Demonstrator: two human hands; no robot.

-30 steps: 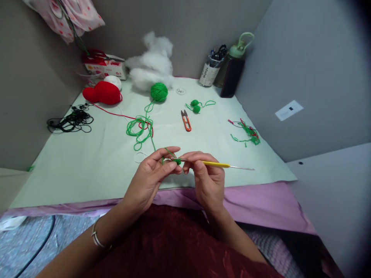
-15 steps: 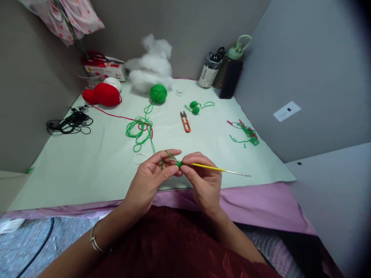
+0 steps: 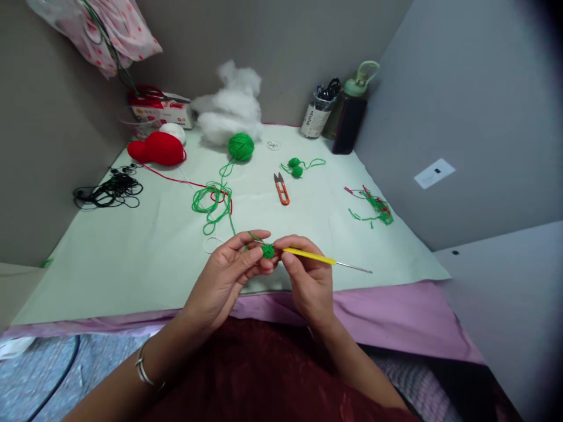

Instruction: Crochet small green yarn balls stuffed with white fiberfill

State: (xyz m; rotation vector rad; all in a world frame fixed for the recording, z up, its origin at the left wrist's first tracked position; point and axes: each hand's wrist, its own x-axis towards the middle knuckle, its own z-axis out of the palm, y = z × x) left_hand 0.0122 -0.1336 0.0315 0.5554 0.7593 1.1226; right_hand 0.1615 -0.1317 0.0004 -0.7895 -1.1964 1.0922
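Note:
My left hand (image 3: 226,266) pinches a small round green crochet piece (image 3: 268,251) between thumb and fingers, with green yarn passing over its index finger. In my right hand (image 3: 310,275) is a crochet hook (image 3: 310,255) with a yellow handle, held between thumb and fingers. One metal end points right, away from the work; the other reaches the green piece, where its tip is too small to make out. Loose green yarn (image 3: 211,202) lies in loops beyond my left hand and leads back to a green yarn ball (image 3: 241,147).
Orange thread snips (image 3: 282,190) lie ahead of my hands, near two small green pieces (image 3: 295,168). Yarn scraps (image 3: 376,206) are at right, black cord (image 3: 109,187) and red yarn (image 3: 157,149) at left. White stuffing (image 3: 233,108), a pen cup (image 3: 316,114) and a phone (image 3: 349,125) stand behind.
The green piece has turned so more of its face shows between my fingers. The hook and my right hand have shifted slightly left, and the yellow handle shows its broad side.

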